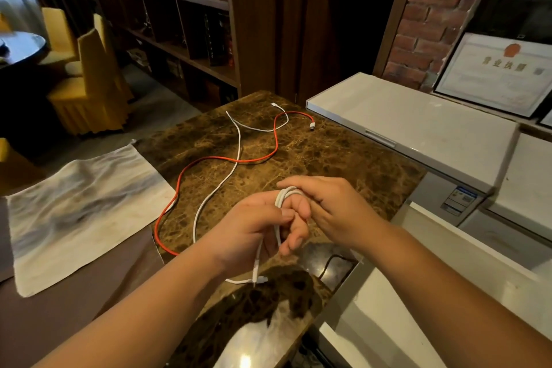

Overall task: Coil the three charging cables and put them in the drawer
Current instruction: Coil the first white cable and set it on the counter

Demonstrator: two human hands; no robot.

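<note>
Brown marble formed the top of the desk, with dark bookshelves behind it and a brick wall to the right. Near the front of the desk, the left hand held a white cable wound in loops around its fingers, its grip closed on the coil with the thumb pressed against the strands. One plug end of that cable hung below the hand, just above the marble. The right hand pinched the top of the same coil, fingers curled over the loops. Farther back, a red cable lay loose in long curves across the desk, its plug near the far right edge. A 2nd white cable lay uncoiled over the red one, crossing it around the middle. A pale cloth was spread at the left. No drawer could be made out.
</note>
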